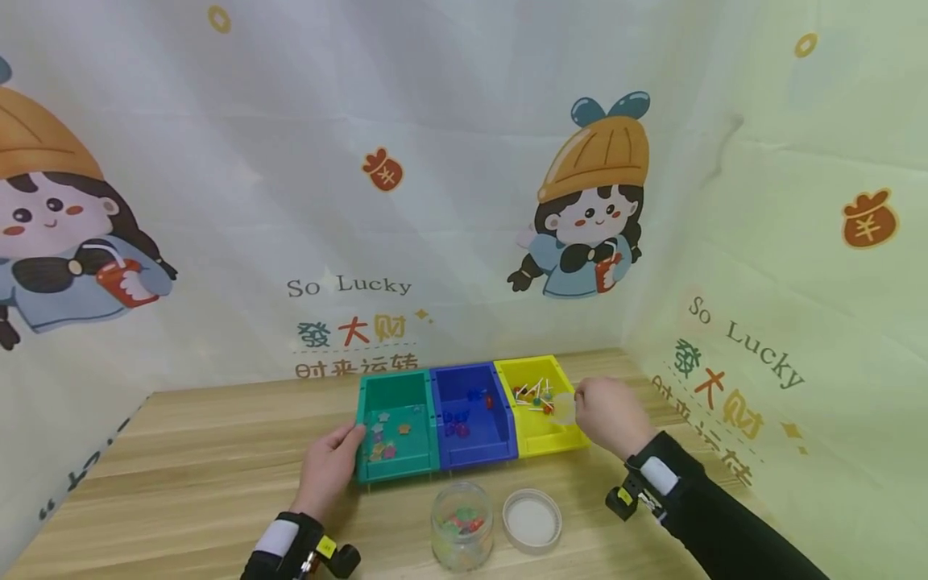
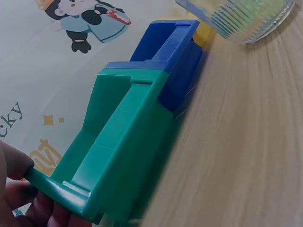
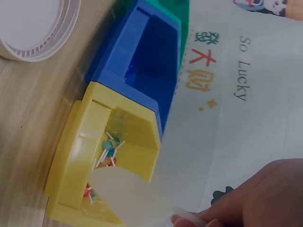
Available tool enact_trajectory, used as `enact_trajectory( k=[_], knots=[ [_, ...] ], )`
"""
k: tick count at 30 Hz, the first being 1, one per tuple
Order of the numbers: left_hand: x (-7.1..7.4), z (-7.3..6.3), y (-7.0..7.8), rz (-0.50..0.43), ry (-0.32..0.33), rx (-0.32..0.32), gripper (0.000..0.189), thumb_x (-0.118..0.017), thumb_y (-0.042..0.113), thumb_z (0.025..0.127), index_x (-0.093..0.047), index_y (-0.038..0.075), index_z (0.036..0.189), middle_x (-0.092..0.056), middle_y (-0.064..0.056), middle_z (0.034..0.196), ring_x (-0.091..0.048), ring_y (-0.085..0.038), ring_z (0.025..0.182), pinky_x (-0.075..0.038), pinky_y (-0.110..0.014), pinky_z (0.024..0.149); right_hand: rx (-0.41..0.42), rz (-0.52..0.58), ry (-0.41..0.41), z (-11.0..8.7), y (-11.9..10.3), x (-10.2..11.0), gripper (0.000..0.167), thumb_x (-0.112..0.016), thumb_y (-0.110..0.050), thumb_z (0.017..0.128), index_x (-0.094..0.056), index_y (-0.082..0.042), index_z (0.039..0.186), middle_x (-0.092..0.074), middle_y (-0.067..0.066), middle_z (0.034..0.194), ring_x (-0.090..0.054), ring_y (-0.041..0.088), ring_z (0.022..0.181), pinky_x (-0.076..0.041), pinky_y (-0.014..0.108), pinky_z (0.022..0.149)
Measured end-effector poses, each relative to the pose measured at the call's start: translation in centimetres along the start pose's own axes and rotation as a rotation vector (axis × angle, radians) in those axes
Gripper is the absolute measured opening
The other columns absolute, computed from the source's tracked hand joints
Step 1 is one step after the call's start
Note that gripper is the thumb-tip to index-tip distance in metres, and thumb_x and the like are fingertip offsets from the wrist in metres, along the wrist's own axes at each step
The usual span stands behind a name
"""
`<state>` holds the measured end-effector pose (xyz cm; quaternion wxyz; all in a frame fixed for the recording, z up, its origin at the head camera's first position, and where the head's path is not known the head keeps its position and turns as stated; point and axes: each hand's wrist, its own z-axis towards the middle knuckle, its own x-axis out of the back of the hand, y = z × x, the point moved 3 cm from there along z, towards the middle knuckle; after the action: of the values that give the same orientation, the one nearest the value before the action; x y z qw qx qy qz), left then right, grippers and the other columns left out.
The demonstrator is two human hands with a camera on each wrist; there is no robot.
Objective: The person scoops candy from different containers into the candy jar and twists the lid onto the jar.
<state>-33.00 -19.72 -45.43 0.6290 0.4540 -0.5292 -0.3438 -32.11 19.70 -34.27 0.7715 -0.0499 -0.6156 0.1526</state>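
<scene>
My left hand (image 1: 329, 467) pinches the left rim of the green bin (image 2: 128, 137), thumb on top and fingers underneath. Small pastel star-shaped pieces (image 1: 403, 429) lie in that bin. My right hand (image 1: 612, 412) holds a translucent white scoop (image 3: 130, 196) by its thin handle, its broad end over the yellow bin (image 3: 66, 156). Inside the yellow bin are several tiny lollipop-like pieces (image 3: 109, 146) with white sticks, partly hidden behind the scoop. The blue bin (image 1: 474, 459) between them contains small blue, purple and red pieces (image 1: 457, 423).
A clear jar (image 1: 461, 540) with green and red pieces at its bottom stands in front of the bins. Next to it, a white round lid (image 1: 532, 521) lies on the wooden table (image 1: 181, 475). A printed curtain (image 1: 449, 242) hangs behind and beside the table.
</scene>
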Motion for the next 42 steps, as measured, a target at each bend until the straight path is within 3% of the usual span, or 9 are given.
enact_trajectory(
  k=[8, 16, 21, 28, 35, 42],
  knots=[
    [-0.3, 0.1, 0.1, -0.007, -0.015, -0.026, 0.051, -0.054, 0.031, 0.116, -0.06, -0.003, 0.153, -0.058, -0.027, 0.156, -0.048, -0.046, 0.155, -0.036, -0.062, 0.13, 0.06, -0.125, 0.057, 0.7, -1.3, -2.0, 0.014, -0.07, 0.004, 0.091, -0.069, 0.004, 0.076, -0.06, 0.01, 0.069, -0.052, 0.021, 0.061, -0.046, 0.032, 0.056],
    [-0.3, 0.3, 0.1, -0.007, -0.05, -0.034, 0.052, -0.054, 0.032, 0.116, -0.058, -0.003, 0.154, -0.056, -0.026, 0.158, -0.046, -0.045, 0.156, -0.036, -0.063, 0.129, 0.044, -0.165, 0.116, 1.6, -0.5, -4.9, 0.014, -0.069, 0.005, 0.094, -0.073, 0.006, 0.081, -0.065, 0.013, 0.071, -0.056, 0.022, 0.063, -0.056, 0.039, 0.06],
    [-0.2, 0.4, 0.0, -0.014, -0.059, -0.033, 0.051, -0.054, 0.031, 0.116, -0.057, -0.003, 0.155, -0.056, -0.026, 0.158, -0.047, -0.044, 0.156, -0.037, -0.063, 0.129, 0.053, -0.193, 0.109, 2.1, 0.2, -6.2, 0.014, -0.073, 0.0, 0.098, -0.075, 0.006, 0.086, -0.066, 0.014, 0.075, -0.059, 0.023, 0.065, -0.058, 0.04, 0.061],
    [0.0, 0.2, 0.1, -0.024, -0.076, -0.03, 0.052, -0.053, 0.031, 0.117, -0.055, -0.003, 0.156, -0.055, -0.026, 0.16, -0.046, -0.044, 0.157, -0.036, -0.063, 0.129, 0.074, -0.228, 0.057, 3.1, 0.7, -7.2, 0.016, -0.075, -0.01, 0.103, -0.077, 0.004, 0.095, -0.07, 0.015, 0.081, -0.061, 0.024, 0.069, -0.061, 0.043, 0.064],
    [0.3, 0.1, 0.0, -0.017, -0.091, -0.026, 0.053, -0.052, 0.033, 0.116, -0.054, -0.001, 0.158, -0.052, -0.024, 0.163, -0.046, -0.043, 0.157, -0.036, -0.063, 0.129, 0.159, -0.201, 0.094, 3.1, 0.3, -7.9, 0.009, -0.078, -0.004, 0.098, -0.078, 0.002, 0.091, -0.073, 0.013, 0.081, -0.064, 0.024, 0.068, -0.061, 0.044, 0.066],
    [0.4, 0.2, -0.2, -0.002, -0.084, -0.034, 0.053, -0.053, 0.034, 0.116, -0.055, 0.0, 0.157, -0.054, -0.024, 0.161, -0.05, -0.041, 0.154, -0.04, -0.063, 0.127, 0.19, -0.153, 0.096, 2.6, 0.0, -8.5, 0.006, -0.078, -0.002, 0.097, -0.08, -0.001, 0.092, -0.071, 0.012, 0.082, -0.062, 0.022, 0.071, -0.061, 0.043, 0.069]
  ],
)
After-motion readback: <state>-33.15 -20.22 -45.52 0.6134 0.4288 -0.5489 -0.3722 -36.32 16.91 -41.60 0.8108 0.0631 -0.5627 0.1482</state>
